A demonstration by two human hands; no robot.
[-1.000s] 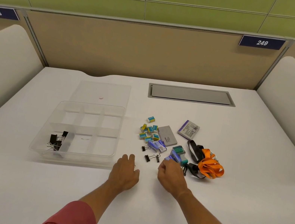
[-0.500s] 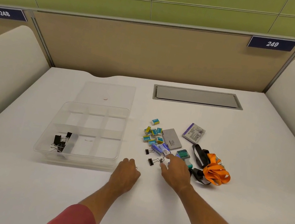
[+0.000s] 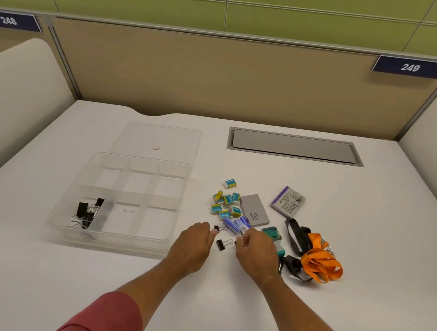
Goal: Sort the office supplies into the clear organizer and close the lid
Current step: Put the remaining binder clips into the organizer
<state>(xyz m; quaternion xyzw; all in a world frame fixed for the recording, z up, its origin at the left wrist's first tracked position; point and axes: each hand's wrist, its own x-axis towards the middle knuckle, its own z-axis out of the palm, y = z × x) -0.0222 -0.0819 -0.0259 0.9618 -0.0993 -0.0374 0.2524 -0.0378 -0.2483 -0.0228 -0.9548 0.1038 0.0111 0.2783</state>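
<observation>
The clear organizer stands open at the left, and several black binder clips lie in its front left compartment. Its lid lies flat behind it. My left hand pinches a small black binder clip at its fingertips. My right hand pinches the wire handle of a second binder clip, which rests on the table between my hands. Beyond them lie small blue and yellow boxes, blue staple boxes, a grey case and a green box.
A purple and white packet and an orange and black lanyard lie at the right. A grey cable hatch is set into the white table at the back. Partition walls enclose the desk on three sides.
My left hand has moved forward from its resting fist to the small clip. My right hand has shifted left onto the second clip's handle.
</observation>
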